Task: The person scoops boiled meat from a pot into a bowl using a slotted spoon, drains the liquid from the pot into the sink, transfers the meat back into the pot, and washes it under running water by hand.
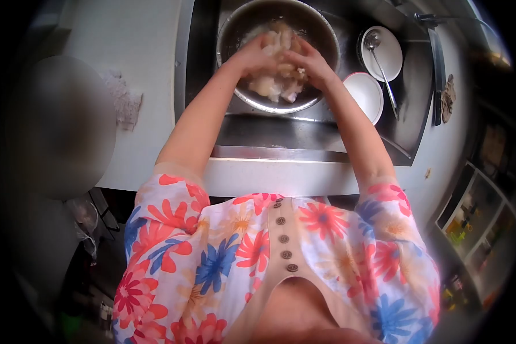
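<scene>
A large round metal basin (281, 109) stands in the sink (269, 136). Inside it lies a heap of pale raw meat pieces (268, 87) that look like chicken, wet and partly blurred. My left hand (254, 58) reaches in from the left, its fingers curled round the upper part of the heap. From the other side my right hand (311, 62) closes on the same pieces, fingers bent inward. Some fingertips on both hands are hidden among the meat.
Right of the basin sit a white bowl (391, 46) with a metal ladle (386, 78) and a second, red-rimmed white bowl (366, 96). A faucet (432, 19) is at the back right. A crumpled cloth (124, 104) lies on the left counter (146, 46), near a blurred round object (69, 126).
</scene>
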`<state>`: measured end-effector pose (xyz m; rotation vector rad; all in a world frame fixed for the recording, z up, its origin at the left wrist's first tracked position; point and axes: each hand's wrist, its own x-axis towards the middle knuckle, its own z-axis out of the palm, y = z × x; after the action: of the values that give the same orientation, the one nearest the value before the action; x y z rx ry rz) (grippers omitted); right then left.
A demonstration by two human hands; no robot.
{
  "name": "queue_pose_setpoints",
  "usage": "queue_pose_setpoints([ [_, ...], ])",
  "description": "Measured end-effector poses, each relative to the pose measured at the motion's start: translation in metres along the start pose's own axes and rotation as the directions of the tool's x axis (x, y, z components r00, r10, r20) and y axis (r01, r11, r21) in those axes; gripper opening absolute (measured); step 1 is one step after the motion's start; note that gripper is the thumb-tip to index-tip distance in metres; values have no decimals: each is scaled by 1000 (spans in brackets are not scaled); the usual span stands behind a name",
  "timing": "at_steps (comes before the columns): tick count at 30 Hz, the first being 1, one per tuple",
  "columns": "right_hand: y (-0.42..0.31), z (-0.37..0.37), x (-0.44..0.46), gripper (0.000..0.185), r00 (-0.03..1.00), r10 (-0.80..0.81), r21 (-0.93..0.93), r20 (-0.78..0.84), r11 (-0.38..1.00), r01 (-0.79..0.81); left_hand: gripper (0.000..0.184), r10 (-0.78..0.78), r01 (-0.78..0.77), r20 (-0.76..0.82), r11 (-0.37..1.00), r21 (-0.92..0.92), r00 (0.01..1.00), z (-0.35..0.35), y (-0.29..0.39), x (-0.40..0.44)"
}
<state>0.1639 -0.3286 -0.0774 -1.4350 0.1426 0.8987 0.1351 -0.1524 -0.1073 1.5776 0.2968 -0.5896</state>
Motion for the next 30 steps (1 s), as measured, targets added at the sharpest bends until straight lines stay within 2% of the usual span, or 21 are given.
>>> queue_pose_setpoints([
  [2, -7, 5, -7, 81, 997, -76, -7, -22, 997, 76, 80, 17, -17, 6, 999, 47, 1000, 1, 11, -13],
  [6, -24, 5, -16, 70, 982, -184, -54, -48, 982, 181, 80, 153, -150, -45, 986, 75, 987, 12, 19, -16],
  [9, -25, 8, -22, 63, 959, -276, -92, -69, 959, 269, 77, 399, -318, -164, 872, 373, 902, 15, 34, -29],
  [12, -13, 12, -22, 59, 949, -302, -52, -90, 953, 299, 75, 386, -287, -164, 856, 429, 908, 16, 38, -36],
  [15, 0, 23, -20, 56, 953, -269, -8, -141, 963, 270, 75, 144, -130, -87, 980, 148, 986, 9, 17, -30],
  [18, -8, 35, -31, 57, 967, -209, -114, -148, 975, 193, 73, 55, -49, -33, 987, 155, 998, 3, 20, -37],
  [20, 6, 30, -22, 54, 962, -225, -179, -154, 964, 197, 71, 58, -45, -77, 985, 168, 995, 2, 13, -32],
  [21, 22, 21, -10, 50, 950, -279, -135, -140, 956, 261, 71, 61, -51, -65, 987, 151, 996, 4, 23, -40],
  [24, -17, 18, -50, 47, 951, -278, -72, -136, 960, 270, 73, 144, -133, -44, 973, 186, 989, 21, 46, -48],
  [26, -28, -4, -74, 46, 937, -324, -28, -130, 946, 323, 74, 288, -256, -53, 910, 328, 956, 48, 48, -39],
  [27, -32, -21, -89, 47, 954, -263, -42, -143, 965, 259, 77, 189, -182, -10, 957, 225, 982, 66, 70, -52],
  [28, -32, -40, -100, 49, 955, -264, -33, -137, 965, 262, 77, 334, -313, -1, 885, 345, 943, 84, 66, -45],
  [29, -38, -57, -116, 52, 967, -197, -89, -162, 979, 184, 76, 413, -377, -51, 870, 317, 909, 109, 61, -42],
  [30, -32, -65, -114, 55, 954, -236, -187, -186, 962, 201, 76, 347, -336, 5, 905, 263, 938, 107, 73, -46],
])
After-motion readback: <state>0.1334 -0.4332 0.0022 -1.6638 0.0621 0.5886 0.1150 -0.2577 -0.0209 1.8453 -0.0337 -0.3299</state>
